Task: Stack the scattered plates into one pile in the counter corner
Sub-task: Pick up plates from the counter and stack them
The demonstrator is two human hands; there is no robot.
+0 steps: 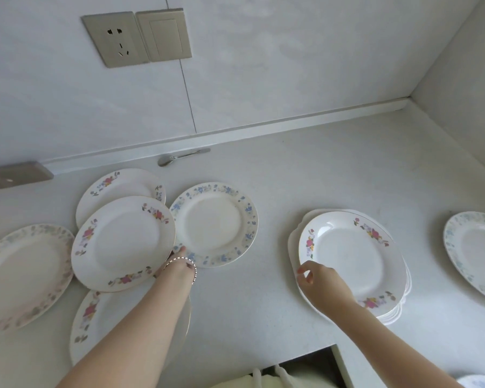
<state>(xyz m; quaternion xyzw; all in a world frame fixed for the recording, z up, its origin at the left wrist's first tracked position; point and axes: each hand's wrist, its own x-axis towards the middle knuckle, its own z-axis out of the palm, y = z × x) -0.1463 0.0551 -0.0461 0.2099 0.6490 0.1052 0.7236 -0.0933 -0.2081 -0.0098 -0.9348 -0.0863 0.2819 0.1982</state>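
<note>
Fingers on floral plate and pile

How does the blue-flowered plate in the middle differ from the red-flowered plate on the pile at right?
The blue-flowered plate has a flower band all round its rim; the red-flowered plate has separate sprays. The blue-flowered plate lies on the counter; the red-flowered plate tops a pile. Both are round, white and face up.

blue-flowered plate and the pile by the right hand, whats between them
Nothing; the head view shows only bare counter between the blue-flowered plate and the pile that the right hand grips.
</note>
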